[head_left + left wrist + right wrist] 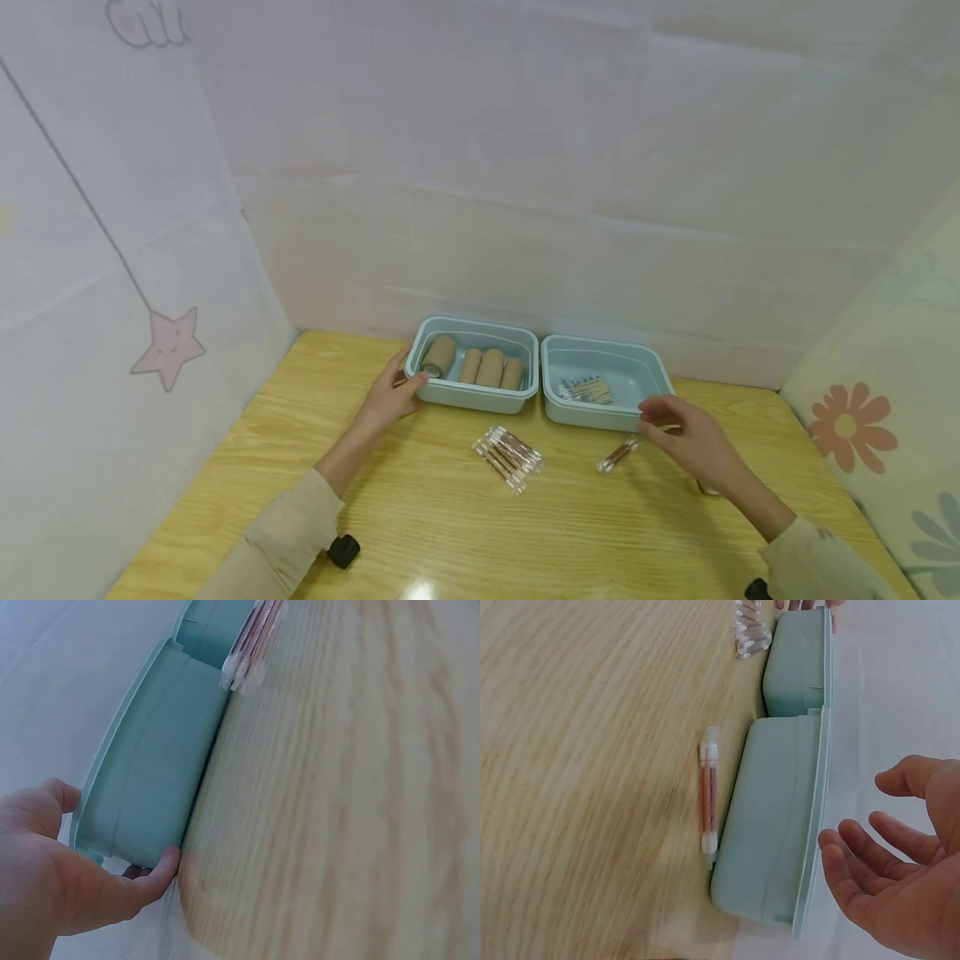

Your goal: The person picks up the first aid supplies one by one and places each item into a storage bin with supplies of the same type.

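Wood-grain table (457,529) supports the left bin (476,397) and right bin (588,414) side by side. Your left hand (388,397) grips the former's outer end, probably steadying it; your right hand (693,439), fingers apart, holds nothing beside the latter. Swab packs (508,458) lie in front, presumably for easy reach.

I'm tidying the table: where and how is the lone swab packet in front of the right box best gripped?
I'd pinch the swab packet across its narrow middle, from above and the side away from the right box: it is slim and lies flat on the table, with one end close to the box's wall.
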A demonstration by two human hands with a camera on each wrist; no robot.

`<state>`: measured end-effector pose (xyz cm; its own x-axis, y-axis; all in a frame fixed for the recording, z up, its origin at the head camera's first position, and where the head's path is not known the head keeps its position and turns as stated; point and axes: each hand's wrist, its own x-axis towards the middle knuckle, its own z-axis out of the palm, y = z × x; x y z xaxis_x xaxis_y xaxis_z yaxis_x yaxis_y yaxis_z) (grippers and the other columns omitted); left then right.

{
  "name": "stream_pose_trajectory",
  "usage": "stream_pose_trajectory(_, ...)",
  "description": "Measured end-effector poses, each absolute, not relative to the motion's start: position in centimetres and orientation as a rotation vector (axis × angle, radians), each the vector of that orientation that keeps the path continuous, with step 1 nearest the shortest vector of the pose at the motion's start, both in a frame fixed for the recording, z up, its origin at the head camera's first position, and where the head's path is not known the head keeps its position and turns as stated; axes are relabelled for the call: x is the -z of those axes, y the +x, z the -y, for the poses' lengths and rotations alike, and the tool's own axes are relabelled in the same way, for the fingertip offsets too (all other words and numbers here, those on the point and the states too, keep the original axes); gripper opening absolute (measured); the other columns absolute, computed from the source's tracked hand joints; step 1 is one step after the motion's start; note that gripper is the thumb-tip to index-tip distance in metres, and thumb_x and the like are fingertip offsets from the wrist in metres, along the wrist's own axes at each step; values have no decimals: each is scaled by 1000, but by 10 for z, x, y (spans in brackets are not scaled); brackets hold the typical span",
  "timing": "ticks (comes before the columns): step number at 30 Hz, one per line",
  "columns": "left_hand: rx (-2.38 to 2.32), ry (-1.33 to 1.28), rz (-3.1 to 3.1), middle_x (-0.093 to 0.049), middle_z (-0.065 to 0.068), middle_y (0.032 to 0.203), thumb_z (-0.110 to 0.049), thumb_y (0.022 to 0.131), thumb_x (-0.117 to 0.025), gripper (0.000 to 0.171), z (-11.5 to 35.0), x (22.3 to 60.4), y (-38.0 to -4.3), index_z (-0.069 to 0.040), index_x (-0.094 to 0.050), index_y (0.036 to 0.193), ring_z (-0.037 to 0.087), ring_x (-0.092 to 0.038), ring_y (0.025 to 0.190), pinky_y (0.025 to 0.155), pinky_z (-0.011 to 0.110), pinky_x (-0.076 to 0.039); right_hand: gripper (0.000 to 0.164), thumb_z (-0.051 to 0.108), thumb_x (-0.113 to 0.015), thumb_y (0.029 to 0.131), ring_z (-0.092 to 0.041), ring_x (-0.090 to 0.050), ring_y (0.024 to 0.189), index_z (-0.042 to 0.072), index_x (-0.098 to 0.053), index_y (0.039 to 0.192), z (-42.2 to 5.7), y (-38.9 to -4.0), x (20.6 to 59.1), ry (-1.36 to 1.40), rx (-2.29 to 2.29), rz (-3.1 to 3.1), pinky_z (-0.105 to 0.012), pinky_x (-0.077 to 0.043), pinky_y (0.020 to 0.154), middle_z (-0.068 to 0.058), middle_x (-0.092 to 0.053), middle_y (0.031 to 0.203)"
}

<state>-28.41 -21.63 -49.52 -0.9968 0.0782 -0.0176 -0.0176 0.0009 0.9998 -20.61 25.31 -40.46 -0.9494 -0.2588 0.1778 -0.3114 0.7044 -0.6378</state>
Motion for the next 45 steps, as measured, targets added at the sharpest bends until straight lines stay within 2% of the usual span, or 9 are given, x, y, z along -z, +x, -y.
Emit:
stream_pose_trajectory(5, -2177, 59, -2168, -37, 25, 153, -29, 104, -63, 72, 217, 492, -284, -33, -23, 163, 44, -41, 135, 100, 58, -47, 35, 31, -69, 100, -21, -66, 104, 7, -66, 125, -269, -204, 412, 425, -1040, 2849, -31, -56, 85, -6, -70, 114)
stream_pose_trajectory(13, -2160, 37, -2172, -39, 25, 151, -27, 104, -62, 73, 218, 495, -281, -32, -21, 164, 43, -43, 135, 100, 57, -47, 32, 25, -70, 100, -23, -66, 101, 4, -66, 124, -301, -201, 420, 374, -1031, 2839, -26, -56, 82, -10, -69, 114)
stream_pose_trajectory(20, -2178, 1, -2154, -41, 23, 149, -25, 104, -62, 71, 218, 501, -283, -34, -24, 163, 41, -44, 132, 100, 56, -48, 39, 28, -67, 102, -32, -63, 107, 0, -63, 128, -328, -200, 434, 276, -976, 2896, -25, -55, 81, -14, -67, 119)
stream_pose_trajectory(22, -2174, -2, -2157, -41, 23, 149, -26, 104, -63, 72, 218, 501, -282, -34, -23, 163, 41, -45, 132, 100, 55, -48, 40, 27, -67, 101, -36, -62, 109, -2, -62, 129, -334, -199, 437, 266, -958, 2904, -28, -55, 81, -18, -65, 121)
stream_pose_trajectory(25, -2168, -12, -2160, -41, 21, 148, -28, 103, -64, 72, 218, 499, -281, -36, -24, 163, 40, -46, 132, 100, 55, -48, 42, 26, -67, 101, -43, -61, 111, -4, -61, 129, -342, -196, 439, 253, -934, 2918, -39, -57, 81, -25, -63, 124)
stream_pose_trajectory(29, -2165, -2, -2164, -42, 21, 147, -27, 104, -63, 72, 218, 497, -280, -33, -22, 163, 41, -46, 132, 100, 57, -48, 48, 31, -66, 102, -48, -59, 110, -7, -59, 129, -350, -196, 442, 165, -921, 2955, -51, -57, 79, -30, -61, 124)
stream_pose_trajectory(35, -2163, 14, -2160, -41, 21, 148, -28, 104, -63, 72, 218, 496, -280, -35, -23, 163, 42, -45, 133, 100, 56, -47, 68, 43, -63, 102, -43, -61, 108, -13, -48, 138, -360, -199, 446, -23, -1103, 3055, -47, -58, 78, -34, -55, 128)
stream_pose_trajectory(40, -2152, 40, -2163, -41, 22, 148, -33, 103, -64, 74, 218, 497, -282, -34, -22, 163, 43, -44, 134, 101, 56, -47, 78, 44, -63, 101, -38, -63, 106, -18, -40, 141, -364, -202, 447, -134, -1309, 3082, -46, -59, 81, -39, -51, 130)
stream_pose_trajectory(45, -2149, 35, -2167, -43, 21, 147, -30, 104, -63, 71, 216, 494, -283, -36, -24, 162, 42, -45, 134, 100, 56, -47, 83, 50, -63, 100, -33, -64, 105, -21, -41, 138, -368, -208, 452, -254, -1336, 3116, -45, -59, 82, -33, -58, 124)
